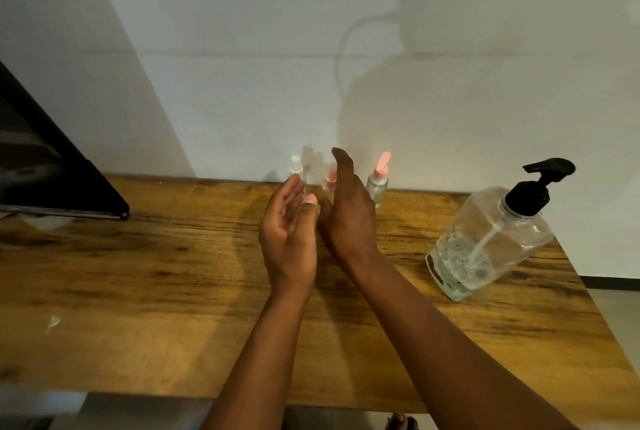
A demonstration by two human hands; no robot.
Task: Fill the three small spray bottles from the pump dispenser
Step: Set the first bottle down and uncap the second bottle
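At the back edge of the wooden table (145,273), hard against the white wall (242,83), counted 3 small spray bottles in a row: a clear-capped bottle (295,168) on the left, a pink-capped middle bottle (330,179) half hidden behind the right hand, and a pink-capped right bottle (378,183) with liquid inside. Could not read fill levels in the other 2 through the blur.

Saw the left hand (287,239) and right hand (349,218) raised mid-table, palms facing, close together but apart, fingers relaxed and straight, gripping nothing. Found the pump dispenser (495,242) well off to the right, untouched, black pump head pointing away, only a shallow pool of liquid at its base.

Judged the step as a reach for a bottle to uncap. Would have done best to lift 1 bottle forward, unscrew its sprayer, and carry the neck right under the pump spout. Would have needed short, slow presses, given the narrow neck and the low reservoir, plus 1 hand steadying the bottle.

Noted plenty of bare tabletop in front of the hands for working. Marked the dispenser as close to the table's right edge, so better pulled inward before pumping. Spotted a dark slanted panel (59,166) at far left, well clear of the reach.
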